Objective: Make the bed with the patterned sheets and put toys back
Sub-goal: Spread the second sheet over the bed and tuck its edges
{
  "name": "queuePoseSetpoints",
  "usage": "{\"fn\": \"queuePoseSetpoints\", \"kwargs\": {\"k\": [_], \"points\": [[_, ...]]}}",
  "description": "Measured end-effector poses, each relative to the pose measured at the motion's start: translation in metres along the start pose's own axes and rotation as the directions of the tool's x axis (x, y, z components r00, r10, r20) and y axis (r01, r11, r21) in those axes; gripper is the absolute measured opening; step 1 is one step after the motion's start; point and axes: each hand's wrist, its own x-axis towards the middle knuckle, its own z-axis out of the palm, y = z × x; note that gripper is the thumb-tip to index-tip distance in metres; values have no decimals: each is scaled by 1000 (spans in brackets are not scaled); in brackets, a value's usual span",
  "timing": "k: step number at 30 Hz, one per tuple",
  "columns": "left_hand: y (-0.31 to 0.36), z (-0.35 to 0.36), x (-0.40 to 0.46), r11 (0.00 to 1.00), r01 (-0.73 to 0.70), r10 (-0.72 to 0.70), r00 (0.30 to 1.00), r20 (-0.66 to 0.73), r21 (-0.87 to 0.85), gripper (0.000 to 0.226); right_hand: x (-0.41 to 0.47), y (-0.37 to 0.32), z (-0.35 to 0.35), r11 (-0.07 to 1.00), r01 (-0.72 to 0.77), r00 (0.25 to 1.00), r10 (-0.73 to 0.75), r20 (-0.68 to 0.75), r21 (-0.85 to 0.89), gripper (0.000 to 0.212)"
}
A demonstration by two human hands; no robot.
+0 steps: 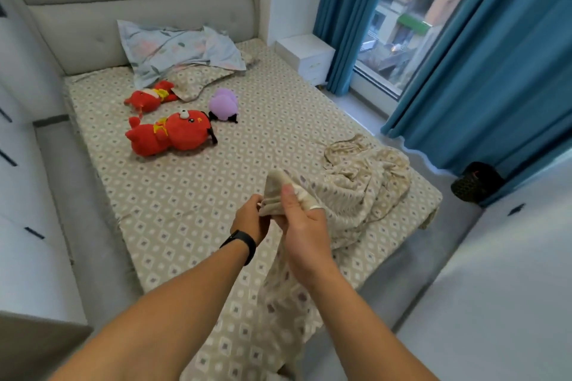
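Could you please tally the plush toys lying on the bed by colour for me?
Red plush toys: 2, the larger nearer the foot of the bed, the smaller partly under the pillow
Purple plush toy: 1
Total: 3

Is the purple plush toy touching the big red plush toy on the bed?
Cannot tell. In the head view the purple plush toy lies just right of the big red plush toy; their black parts meet or overlap near the red toy's head, and no gap or contact shows plainly.
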Motion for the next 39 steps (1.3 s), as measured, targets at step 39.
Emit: {"fn": "queuePoseSetpoints", "kwargs": {"k": [39], "points": [[-52, -342, -23, 308, -764, 460, 642, 614, 567, 19, -232, 29, 166, 1000, -20, 597, 0, -802, -15, 69]]}}
